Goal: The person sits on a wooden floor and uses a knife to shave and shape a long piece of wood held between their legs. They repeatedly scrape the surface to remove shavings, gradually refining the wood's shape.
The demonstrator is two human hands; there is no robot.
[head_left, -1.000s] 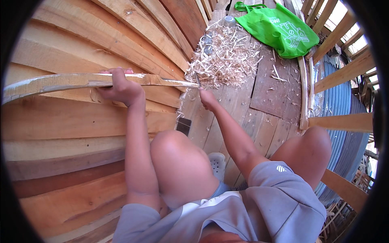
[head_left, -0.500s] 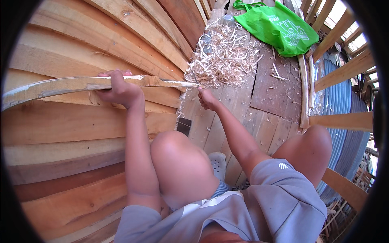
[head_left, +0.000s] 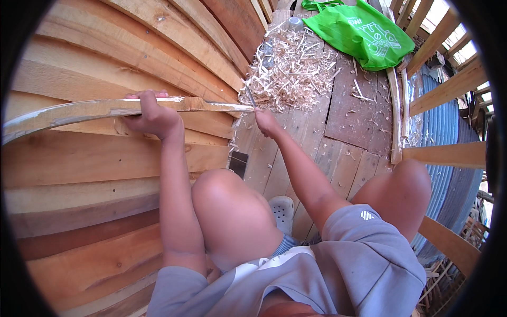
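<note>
My left hand (head_left: 153, 116) is closed round a long, pale wooden stave (head_left: 68, 113), which runs from the left edge toward the middle and narrows at its right end. Its surface shows whittled and white patches. At that thin end, my right hand (head_left: 266, 123) is closed on a knife; the handle is hidden in the fist and the narrow blade (head_left: 250, 95) points away from me, close by the stave's tip. Whether the blade touches the wood I cannot tell.
Wood shavings (head_left: 296, 74) lie heaped on the plank floor (head_left: 311, 153) ahead, with a clear jar (head_left: 295, 24) among them. Beyond is a green bag (head_left: 364, 34). A phone (head_left: 238, 164) lies by the board wall (head_left: 105, 158) on my left; slats (head_left: 449, 156) stand on the right.
My right hand and the knife have shifted slightly left and away from me. More of the blade shows. My left hand has moved a little left on my side of the view.
</note>
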